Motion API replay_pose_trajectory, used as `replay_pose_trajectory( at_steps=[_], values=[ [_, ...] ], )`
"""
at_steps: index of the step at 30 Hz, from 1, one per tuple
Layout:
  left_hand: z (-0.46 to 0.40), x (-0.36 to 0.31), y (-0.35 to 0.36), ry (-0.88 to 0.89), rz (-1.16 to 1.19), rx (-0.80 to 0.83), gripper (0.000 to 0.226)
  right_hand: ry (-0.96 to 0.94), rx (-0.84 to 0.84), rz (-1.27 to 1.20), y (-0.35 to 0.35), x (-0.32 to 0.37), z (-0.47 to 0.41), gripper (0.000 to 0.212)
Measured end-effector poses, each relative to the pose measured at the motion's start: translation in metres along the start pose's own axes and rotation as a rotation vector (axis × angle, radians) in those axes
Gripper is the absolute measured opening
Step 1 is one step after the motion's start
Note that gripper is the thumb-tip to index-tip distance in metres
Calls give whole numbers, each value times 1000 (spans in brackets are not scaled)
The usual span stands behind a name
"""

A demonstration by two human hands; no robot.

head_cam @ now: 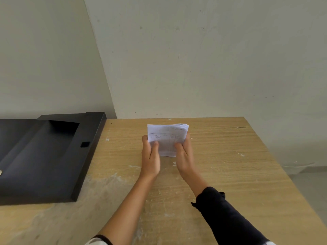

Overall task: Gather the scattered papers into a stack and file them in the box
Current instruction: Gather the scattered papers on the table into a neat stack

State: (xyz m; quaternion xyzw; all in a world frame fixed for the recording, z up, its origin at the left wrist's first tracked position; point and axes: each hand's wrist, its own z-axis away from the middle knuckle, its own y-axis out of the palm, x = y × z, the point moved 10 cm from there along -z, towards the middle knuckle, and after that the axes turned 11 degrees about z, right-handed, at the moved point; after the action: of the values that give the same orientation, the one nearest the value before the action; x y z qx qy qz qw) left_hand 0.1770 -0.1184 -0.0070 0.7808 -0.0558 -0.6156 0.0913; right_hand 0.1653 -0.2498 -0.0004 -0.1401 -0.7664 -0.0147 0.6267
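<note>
Stack: we hold the papers (167, 138) as one bundle, upright and a little tilted, its lower edge just above the table (230, 156), so that the sheets can be squared against the wood; to the right of the box, well apart from it
Left hand (150, 160): on the side of the stack nearer the box, thumb on the face toward us and fingers curled behind, pinching the left edge; we grip there to keep the sheets from fanning out
Right hand (184, 156): on the side of the stack away from the box, thumb on the near face, fingers wrapped round the back, closed on the right edge; the two hands press inward and so line up the sides
Top of stack: the far corner, away from the box, shows several sheet edges slightly splayed, so we judge the squaring is not finished
Writing: the front sheet carries ruled lines and handwriting, too blurred for us to read
Box (53, 156): black, lying open and flat at the table's left end, its hollow facing up and nothing visible inside; we judge it lies so to take the stack from above
Loose sheets: none that we see on the table right of the box, so gathering looks done
Next: we judge a move toward the box, both hands gripping so nothing slips
</note>
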Motion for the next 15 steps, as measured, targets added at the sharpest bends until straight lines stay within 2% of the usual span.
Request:
replay_pose_trajectory(
  at_steps=[3, 6, 12, 15],
  values=[
    [-1, 5, 2, -21, 14, 5, 12, 25, -28, 16, 2, -8, 2, 22],
    [-1, 8, -1, -18, -23, -11, 11, 58, -35, 67, 0, -16, 0, 24],
    [-6, -1, -14, 27, -249, -86, 11, 144, -51, 153, -11, -21, -8, 25],
    [-5, -20, -22, 60, -280, -90, 13, 155, -46, 124, -9, -7, -7, 21]
  ],
)
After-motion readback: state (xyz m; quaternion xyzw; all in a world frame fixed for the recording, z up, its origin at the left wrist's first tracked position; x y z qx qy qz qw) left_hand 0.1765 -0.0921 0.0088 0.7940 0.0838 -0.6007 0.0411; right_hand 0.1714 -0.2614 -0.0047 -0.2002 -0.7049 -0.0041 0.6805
